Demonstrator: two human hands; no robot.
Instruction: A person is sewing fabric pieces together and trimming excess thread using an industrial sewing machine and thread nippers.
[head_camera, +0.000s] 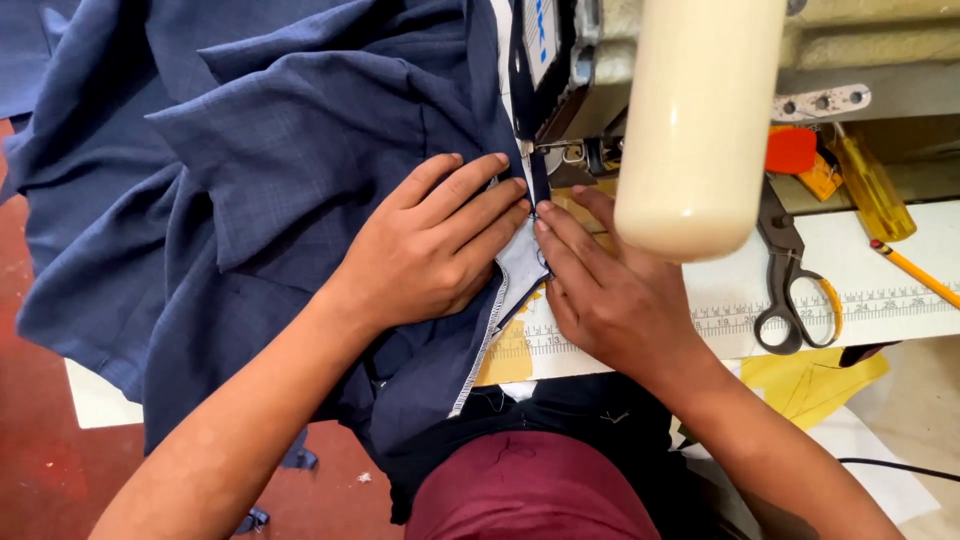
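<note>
A large piece of dark blue fabric (260, 180) lies bunched over the sewing table's left side. My left hand (430, 245) presses flat on it, fingers spread, tips close to the needle area (530, 150). My right hand (605, 290) lies flat beside it, fingers on the fabric's white-stitched edge and a pale lining piece (520, 265). The cream sewing machine (700, 110) stands above, its rounded arm hiding part of my right hand.
Grey scissors (790, 290) rest on the white table with a printed ruler strip (880, 300). A yellow-handled screwdriver (875, 190), a pencil (915, 270) and an orange object (790, 150) lie at the right. Yellow paper (815, 380) hangs below the table edge.
</note>
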